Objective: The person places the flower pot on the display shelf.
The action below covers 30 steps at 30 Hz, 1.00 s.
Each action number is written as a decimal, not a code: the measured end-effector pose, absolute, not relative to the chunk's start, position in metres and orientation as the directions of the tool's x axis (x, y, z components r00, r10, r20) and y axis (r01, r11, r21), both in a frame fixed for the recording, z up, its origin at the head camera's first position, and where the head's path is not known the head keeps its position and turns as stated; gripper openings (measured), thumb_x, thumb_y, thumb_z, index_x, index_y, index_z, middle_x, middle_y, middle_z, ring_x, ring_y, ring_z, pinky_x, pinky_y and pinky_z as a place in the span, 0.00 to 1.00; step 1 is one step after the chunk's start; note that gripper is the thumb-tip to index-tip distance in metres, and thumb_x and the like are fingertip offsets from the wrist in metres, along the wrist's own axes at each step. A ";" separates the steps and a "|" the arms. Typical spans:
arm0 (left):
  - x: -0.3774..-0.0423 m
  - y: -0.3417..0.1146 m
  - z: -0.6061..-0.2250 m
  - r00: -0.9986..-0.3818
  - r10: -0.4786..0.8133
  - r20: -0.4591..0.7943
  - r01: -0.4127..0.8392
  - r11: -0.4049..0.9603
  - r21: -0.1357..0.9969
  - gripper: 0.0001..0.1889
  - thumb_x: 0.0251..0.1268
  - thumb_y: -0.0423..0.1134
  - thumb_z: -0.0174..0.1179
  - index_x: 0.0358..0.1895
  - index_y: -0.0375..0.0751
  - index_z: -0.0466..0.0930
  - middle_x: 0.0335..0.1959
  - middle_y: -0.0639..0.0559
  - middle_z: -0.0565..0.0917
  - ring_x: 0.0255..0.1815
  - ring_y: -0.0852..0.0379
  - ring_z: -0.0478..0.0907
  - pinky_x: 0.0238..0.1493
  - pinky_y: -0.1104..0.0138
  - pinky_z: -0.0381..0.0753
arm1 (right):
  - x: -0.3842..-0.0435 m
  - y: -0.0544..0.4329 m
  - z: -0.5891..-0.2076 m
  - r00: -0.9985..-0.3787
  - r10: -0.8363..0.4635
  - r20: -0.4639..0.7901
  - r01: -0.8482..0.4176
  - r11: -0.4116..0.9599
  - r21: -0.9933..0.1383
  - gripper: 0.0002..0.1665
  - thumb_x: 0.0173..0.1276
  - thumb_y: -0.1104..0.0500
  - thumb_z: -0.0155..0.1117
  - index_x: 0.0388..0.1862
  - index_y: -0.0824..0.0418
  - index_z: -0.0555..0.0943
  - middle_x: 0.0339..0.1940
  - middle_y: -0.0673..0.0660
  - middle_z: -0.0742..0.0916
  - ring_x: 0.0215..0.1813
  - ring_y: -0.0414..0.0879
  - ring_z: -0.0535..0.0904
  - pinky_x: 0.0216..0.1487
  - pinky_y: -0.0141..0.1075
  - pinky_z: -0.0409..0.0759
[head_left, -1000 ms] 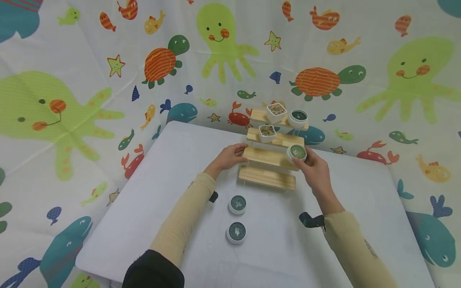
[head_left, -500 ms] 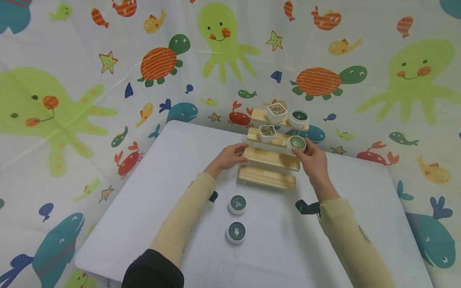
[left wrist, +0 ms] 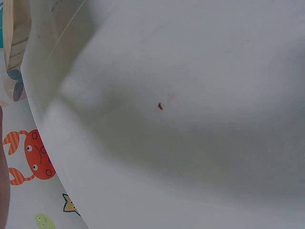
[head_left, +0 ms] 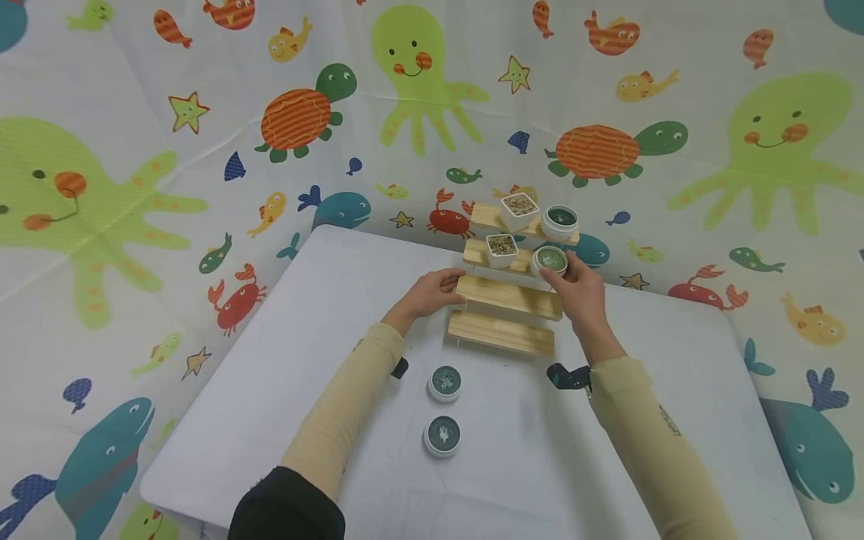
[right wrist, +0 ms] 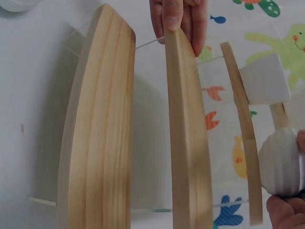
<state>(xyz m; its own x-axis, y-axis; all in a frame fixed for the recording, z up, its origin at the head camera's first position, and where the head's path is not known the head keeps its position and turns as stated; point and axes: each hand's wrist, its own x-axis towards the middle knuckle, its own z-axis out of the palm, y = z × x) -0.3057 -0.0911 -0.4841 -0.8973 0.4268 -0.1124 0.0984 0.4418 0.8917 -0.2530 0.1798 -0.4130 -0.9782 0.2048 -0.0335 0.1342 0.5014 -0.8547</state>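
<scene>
A four-tier wooden shelf stand (head_left: 501, 334) with clear supports is at the back of the table. My left hand (head_left: 427, 295) grips the left end of its second tier from the bottom; the right wrist view shows the thumb (right wrist: 172, 21) on the board's end. My right hand (head_left: 583, 296) holds a round white pot with a green top (head_left: 550, 259) at the right end of the second tier from the top. Beside it on that tier stands a square white pot (head_left: 502, 251). Whether the round pot's base touches the board is hard to tell.
The top tier bears a square pot of pale grains (head_left: 518, 213) and a round dark-topped pot (head_left: 559, 223). Two more round pots, a farther one (head_left: 445, 383) and a nearer one (head_left: 442, 436), stand on the white table (head_left: 270, 420). A sea-animal curtain (head_left: 459, 45) hangs behind.
My right hand has carried the green-topped pot up from the second-lowest tier's right end to the tier above, then slightly left. My left hand has stayed on the stand.
</scene>
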 end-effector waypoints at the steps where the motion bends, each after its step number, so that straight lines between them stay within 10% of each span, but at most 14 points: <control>1: -0.306 -0.091 -0.484 -0.898 0.427 -0.111 0.098 0.440 0.893 0.33 0.63 0.37 0.67 0.71 0.37 0.66 0.70 0.44 0.70 0.69 0.54 0.70 0.65 0.71 0.72 | -0.254 0.180 -0.413 -0.979 0.203 -0.030 0.131 0.504 -0.854 0.47 0.70 0.46 0.63 0.79 0.59 0.53 0.74 0.60 0.68 0.73 0.52 0.65 0.71 0.43 0.68; 13: -0.307 -0.091 -0.484 -0.899 0.426 -0.099 0.114 0.447 0.887 0.34 0.63 0.38 0.67 0.71 0.37 0.66 0.70 0.44 0.71 0.68 0.54 0.70 0.66 0.70 0.71 | -0.258 0.180 -0.414 -0.985 0.168 0.035 0.059 0.520 -0.852 0.40 0.70 0.44 0.63 0.75 0.57 0.64 0.70 0.57 0.74 0.70 0.52 0.69 0.69 0.47 0.71; 30: -0.305 -0.092 -0.483 -0.899 0.424 -0.108 0.112 0.461 0.880 0.34 0.63 0.39 0.67 0.71 0.37 0.66 0.70 0.44 0.70 0.68 0.54 0.70 0.66 0.71 0.71 | -0.215 0.194 -0.425 -0.986 0.156 -0.056 0.132 0.540 -0.831 0.47 0.72 0.37 0.55 0.80 0.55 0.50 0.79 0.58 0.60 0.76 0.56 0.58 0.72 0.51 0.65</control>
<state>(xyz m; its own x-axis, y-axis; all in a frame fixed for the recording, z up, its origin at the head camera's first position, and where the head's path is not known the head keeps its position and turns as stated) -0.3053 -0.0916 -0.4829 -0.8992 0.4241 -0.1077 0.1122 0.4615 0.8800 -0.2148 0.1936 -0.4251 -0.9862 0.1556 -0.0560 0.1324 0.5399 -0.8312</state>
